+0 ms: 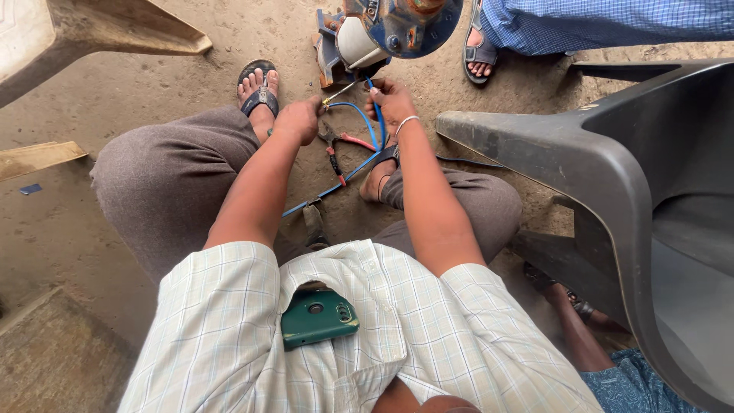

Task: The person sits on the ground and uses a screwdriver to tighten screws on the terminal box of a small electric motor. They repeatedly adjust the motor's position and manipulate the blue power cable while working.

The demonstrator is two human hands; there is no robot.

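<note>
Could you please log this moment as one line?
left hand: holds screwdriver | right hand: pinches blue wire | pliers: on ground

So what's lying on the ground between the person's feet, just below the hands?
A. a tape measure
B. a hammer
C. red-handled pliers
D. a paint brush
C: red-handled pliers lie on the dirt below the left hand and right hand, beside the blue wire.

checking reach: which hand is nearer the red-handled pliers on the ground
Left. The left hand hovers just above-left of the red-handled pliers; the right hand is farther, up and to their right, holding the blue wire.
</note>
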